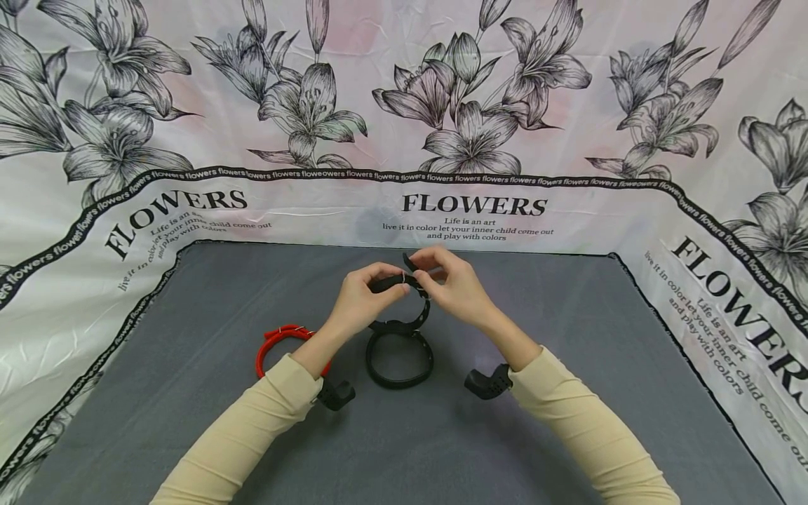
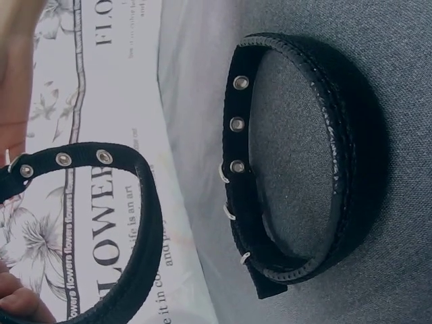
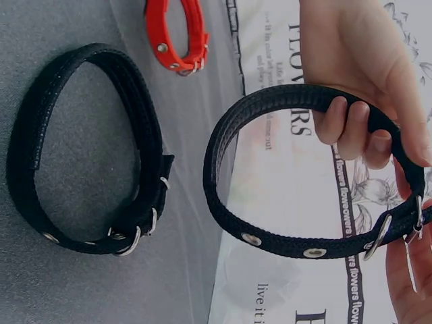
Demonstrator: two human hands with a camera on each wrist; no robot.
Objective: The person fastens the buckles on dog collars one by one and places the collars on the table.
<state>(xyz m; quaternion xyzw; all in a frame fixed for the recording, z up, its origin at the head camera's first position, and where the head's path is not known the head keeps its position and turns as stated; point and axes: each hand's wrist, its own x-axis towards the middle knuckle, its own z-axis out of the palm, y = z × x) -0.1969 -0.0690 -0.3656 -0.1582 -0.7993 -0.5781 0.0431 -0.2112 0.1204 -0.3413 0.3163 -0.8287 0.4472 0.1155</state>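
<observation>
A black collar (image 1: 416,317) with metal eyelets and a buckle forms a loop in the air between both hands. My left hand (image 1: 362,294) grips its band, with fingers curled round it in the right wrist view. At the buckle (image 3: 413,229), my right hand (image 1: 459,286) pinches the strap, whose free tip (image 1: 409,262) sticks up by its fingers. Below lies a second black collar (image 1: 400,384), closed into a ring on the grey cloth. A red collar (image 1: 268,345) sits beside my left forearm, partly hidden by it.
Grey cloth (image 1: 208,393) covers the table. Behind and at the sides hangs a white flower-printed sheet (image 1: 353,210) with black lettering. Black wrist devices (image 1: 487,383) stick out from both cream sleeves (image 1: 581,414).
</observation>
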